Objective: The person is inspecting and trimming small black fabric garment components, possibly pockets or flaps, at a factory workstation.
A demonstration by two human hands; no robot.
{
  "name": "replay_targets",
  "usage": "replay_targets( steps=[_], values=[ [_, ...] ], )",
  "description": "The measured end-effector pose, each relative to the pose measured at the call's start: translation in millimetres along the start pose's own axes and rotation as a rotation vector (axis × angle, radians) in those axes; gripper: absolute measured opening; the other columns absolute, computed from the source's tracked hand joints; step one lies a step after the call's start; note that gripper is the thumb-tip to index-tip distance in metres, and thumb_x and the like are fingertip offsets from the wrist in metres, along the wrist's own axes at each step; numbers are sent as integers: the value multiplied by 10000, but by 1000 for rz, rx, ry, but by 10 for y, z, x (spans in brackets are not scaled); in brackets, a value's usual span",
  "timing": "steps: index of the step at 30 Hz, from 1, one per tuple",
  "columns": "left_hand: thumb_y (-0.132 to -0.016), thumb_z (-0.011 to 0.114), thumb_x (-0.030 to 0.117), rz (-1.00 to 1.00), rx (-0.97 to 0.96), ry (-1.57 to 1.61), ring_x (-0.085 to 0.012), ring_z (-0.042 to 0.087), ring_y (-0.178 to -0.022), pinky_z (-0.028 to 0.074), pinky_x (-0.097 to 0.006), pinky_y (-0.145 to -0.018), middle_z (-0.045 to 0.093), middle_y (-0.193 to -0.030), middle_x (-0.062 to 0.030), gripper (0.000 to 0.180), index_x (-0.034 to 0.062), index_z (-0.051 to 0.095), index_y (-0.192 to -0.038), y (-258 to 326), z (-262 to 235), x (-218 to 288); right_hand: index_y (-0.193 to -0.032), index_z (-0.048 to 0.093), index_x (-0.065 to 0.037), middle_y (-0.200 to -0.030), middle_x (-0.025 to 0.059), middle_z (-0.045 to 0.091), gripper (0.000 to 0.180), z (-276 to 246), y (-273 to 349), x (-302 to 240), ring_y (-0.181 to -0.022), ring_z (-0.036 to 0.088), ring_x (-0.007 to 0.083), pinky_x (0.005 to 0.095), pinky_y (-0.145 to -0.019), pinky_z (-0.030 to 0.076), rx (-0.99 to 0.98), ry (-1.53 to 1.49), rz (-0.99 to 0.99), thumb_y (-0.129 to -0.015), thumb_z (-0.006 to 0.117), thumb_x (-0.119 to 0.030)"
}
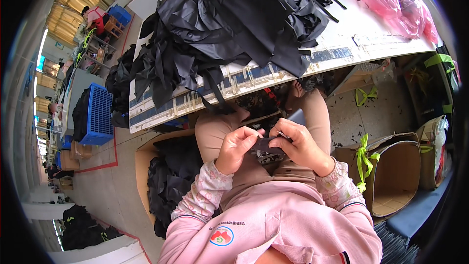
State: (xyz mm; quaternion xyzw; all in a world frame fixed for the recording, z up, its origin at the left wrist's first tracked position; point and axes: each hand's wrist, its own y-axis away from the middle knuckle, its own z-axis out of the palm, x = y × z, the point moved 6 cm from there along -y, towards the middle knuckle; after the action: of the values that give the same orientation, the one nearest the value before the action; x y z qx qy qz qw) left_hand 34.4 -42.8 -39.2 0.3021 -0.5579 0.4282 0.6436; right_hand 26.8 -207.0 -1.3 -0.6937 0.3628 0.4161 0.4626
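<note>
Item: small black cloth piece (pixel 268 145), held over the seated person's lap, between the two hands. Clock directions taken from it.

Handling (judged): very light, soft and limp, little stiffness of its own. If it matches the sheen of the black fabric pile (pixel 205 14) at 11 o'clock on the tabletop (pixel 361 24), the surface is smooth and may slide between fingers. Not fragile, though a thin edge could crease or fray. Best hold: a thumb-and-forefinger pinch close to the edge, one at 9 o'clock and one at 3, keeping the span between taut.

Right hand (pixel 300 144), 3 o'clock: closed, thumb pressed on top of the cloth, fingers curled behind. Thin pale sliver by the forefinger; nature cannot be told.

Left hand (pixel 233 149), 9 o'clock: thumb and forefinger drawn nearly together at the cloth's 10 o'clock edge, other fingers curled. Whether they pinch the edge or only touch it, cannot tell.

Nearby: open carton (pixel 393 176) at 4 o'clock; black cloth heap (pixel 168 176) at 8 o'clock.
</note>
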Motion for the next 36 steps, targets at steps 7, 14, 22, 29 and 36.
replay_targets(
  steps=[7,14,22,29,36],
  values=[
    [-904,632,90,-216,102,495,-79,572,-866,449,-225,-817,631,-994,-22,116,28,598,-996,74,154,-264,-851,572,3,-757,86,550,126,12,12,22,-672,532,200,295,-621,432,-19,-45,54,-818,685,-40],
    [-882,622,19,-228,82,274,-101,564,-966,456,-254,-874,591,-1006,-21,189,-3,590,-1067,141,143,30,-835,575,4,-662,34,515,132,-35,7,47,-604,444,86,266,-537,385,-1,-70,257,-838,686,-67],
    [-830,626,-86,-58,25,-155,-104,525,-945,426,-242,-854,549,-1075,-29,166,-26,625,-985,92,158,91,-827,593,-4,-656,2,525,116,-13,-10,90,-605,436,69,242,-542,379,51,-47,199,-831,698,-54],
    [-839,619,-59,-217,49,313,-137,554,-1010,437,-284,-920,563,-1104,-56,116,0,650,-935,87,174,2,-938,589,-22,-819,-12,603,190,-9,-14,177,-753,518,47,219,-652,454,-5,-307,241,-799,717,-4],
    [-782,623,-69,-103,-10,325,-163,582,-1005,430,-303,-936,627,-1040,-69,211,15,660,-972,32,281,81,-1011,570,-35,-887,-1,594,225,178,29,387,-822,557,75,247,-737,478,-32,-451,326,-818,658,38]
  ],
)
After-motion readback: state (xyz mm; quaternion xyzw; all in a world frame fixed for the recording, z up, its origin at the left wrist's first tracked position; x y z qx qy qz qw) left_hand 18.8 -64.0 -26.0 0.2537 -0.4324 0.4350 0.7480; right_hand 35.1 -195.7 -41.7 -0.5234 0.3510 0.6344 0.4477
